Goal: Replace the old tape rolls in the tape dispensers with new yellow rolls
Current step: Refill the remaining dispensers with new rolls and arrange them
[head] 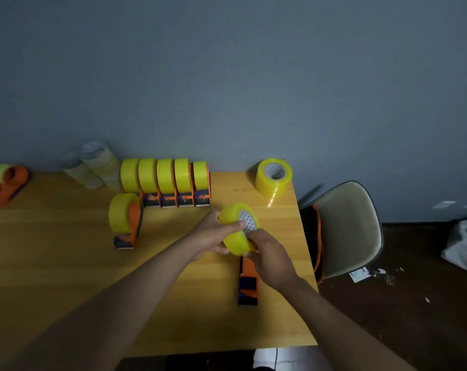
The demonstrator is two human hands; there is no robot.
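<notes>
Two hands, my left hand (pixel 213 231) and right hand (pixel 267 255), each grip clasping the yellow roll (pixel 236 231) just above the dispenser (pixel 248 282) on the table (pixel 66 263), apparently ready for loading it.

Bare table (pixel 66 277) lies left of the loaded dispenser (pixel 125 220).

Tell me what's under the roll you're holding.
Under the held roll lies an orange-and-blue dispenser on the table. Its far end is hidden by the roll and the right hand; the left hand grips the roll too.
</notes>
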